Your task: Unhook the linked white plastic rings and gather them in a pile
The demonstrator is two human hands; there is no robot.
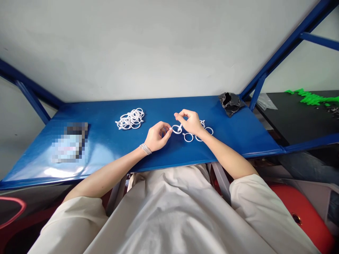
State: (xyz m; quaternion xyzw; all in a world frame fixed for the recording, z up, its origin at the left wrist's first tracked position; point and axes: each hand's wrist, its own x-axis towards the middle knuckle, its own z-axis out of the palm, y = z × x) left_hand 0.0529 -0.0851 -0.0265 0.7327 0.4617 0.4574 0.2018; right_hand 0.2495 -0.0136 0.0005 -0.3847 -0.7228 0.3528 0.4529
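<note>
White plastic ring (176, 129) was a thin hoop, its short stem pointing toward two o'clock; left hand (158, 135) and right hand (191, 122) pinched it, fingers curled closed.

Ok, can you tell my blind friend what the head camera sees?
The left hand and right hand hold a white plastic ring over a blue table. A heap of matching rings lies to the left, and loose rings lie by the right hand.
</note>
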